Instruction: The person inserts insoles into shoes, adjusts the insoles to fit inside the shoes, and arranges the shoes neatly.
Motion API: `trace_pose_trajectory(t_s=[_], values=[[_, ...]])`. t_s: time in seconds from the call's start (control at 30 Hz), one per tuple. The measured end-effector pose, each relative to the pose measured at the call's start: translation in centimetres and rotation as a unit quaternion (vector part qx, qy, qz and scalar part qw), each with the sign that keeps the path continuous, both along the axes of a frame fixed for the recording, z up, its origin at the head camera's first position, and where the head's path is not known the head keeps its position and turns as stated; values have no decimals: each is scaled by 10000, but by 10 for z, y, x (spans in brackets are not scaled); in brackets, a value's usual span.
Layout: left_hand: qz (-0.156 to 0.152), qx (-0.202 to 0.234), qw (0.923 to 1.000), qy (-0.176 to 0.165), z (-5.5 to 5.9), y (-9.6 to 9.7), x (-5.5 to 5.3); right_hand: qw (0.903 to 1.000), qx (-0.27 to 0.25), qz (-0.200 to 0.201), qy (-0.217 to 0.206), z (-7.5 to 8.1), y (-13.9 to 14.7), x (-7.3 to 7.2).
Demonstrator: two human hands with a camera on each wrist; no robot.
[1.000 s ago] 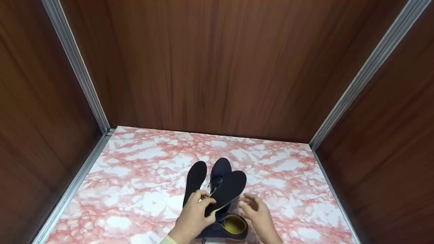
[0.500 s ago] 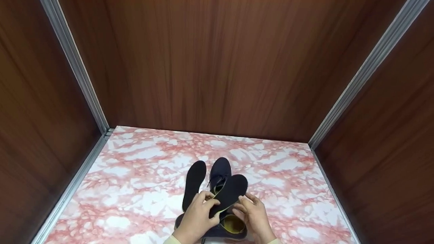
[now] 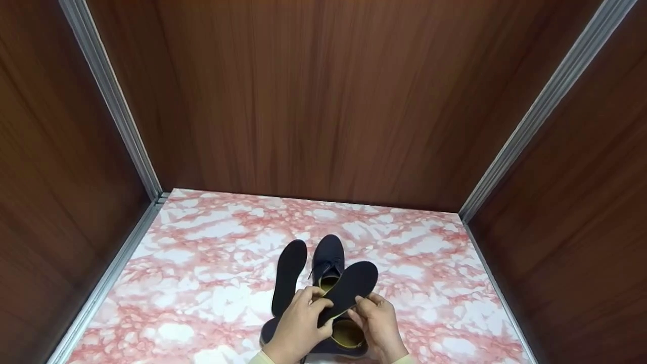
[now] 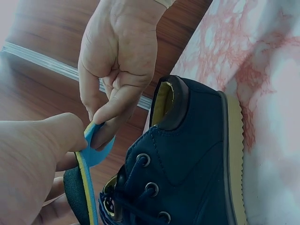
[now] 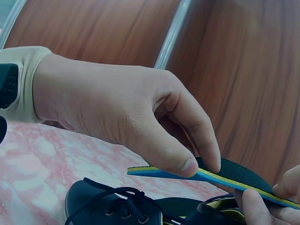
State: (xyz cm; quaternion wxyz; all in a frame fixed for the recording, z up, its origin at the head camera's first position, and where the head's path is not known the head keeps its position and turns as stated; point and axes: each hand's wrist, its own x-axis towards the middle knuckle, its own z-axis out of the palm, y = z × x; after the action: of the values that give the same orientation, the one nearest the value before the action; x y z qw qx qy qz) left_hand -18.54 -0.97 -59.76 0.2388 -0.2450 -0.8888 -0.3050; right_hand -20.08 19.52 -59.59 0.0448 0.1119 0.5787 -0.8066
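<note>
A black insole (image 3: 354, 285), with yellow and blue layers along its edge in the wrist views, is held up over two dark navy lace-up shoes. My left hand (image 3: 299, 323) pinches its near end. On its right edge, my right hand (image 3: 378, 321) grips it between thumb and fingers; the right wrist view shows that thumb (image 5: 187, 166) on the rim. Below the hands lies the nearer shoe (image 4: 197, 126), its yellow-lined opening facing up and partly covered by the hands. Behind it, the farther shoe (image 3: 328, 250) points away from me.
A second black insole (image 3: 289, 275) lies flat left of the farther shoe. The pink-and-white marbled surface (image 3: 202, 283) spreads around them. Brown wood-grain panels (image 3: 313, 101) with grey metal corner strips (image 3: 116, 101) rise at the back and both sides.
My right hand has come in from the right and taken hold of the insole's edge. The insole has shifted slightly right and towards me, with my left hand moving right along with it.
</note>
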Motion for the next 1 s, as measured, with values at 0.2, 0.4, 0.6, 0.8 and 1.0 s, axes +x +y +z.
trace_pose_trajectory(t_s=[0.2, 0.4, 0.6, 0.8, 1.0], values=[[-77, 10, 9997, -245, 2, 1, 0, 9999, 87, -63, -20, 0, 2, 0], [-86, 558, 9901, -1288, 4, -3, -2, 9998, 140, -90, -102, 2, 8, 0], [-22, 826, 9838, -1592, 3, -7, -7, 9998, 102, -51, -158, 5, 14, 2], [-222, 801, 9841, -1572, 2, -7, -6, 9994, 263, -61, -210, 5, 15, 3], [-443, 790, 9839, -1543, 4, -2, -5, 9984, 566, 44, -39, 7, 17, 1]])
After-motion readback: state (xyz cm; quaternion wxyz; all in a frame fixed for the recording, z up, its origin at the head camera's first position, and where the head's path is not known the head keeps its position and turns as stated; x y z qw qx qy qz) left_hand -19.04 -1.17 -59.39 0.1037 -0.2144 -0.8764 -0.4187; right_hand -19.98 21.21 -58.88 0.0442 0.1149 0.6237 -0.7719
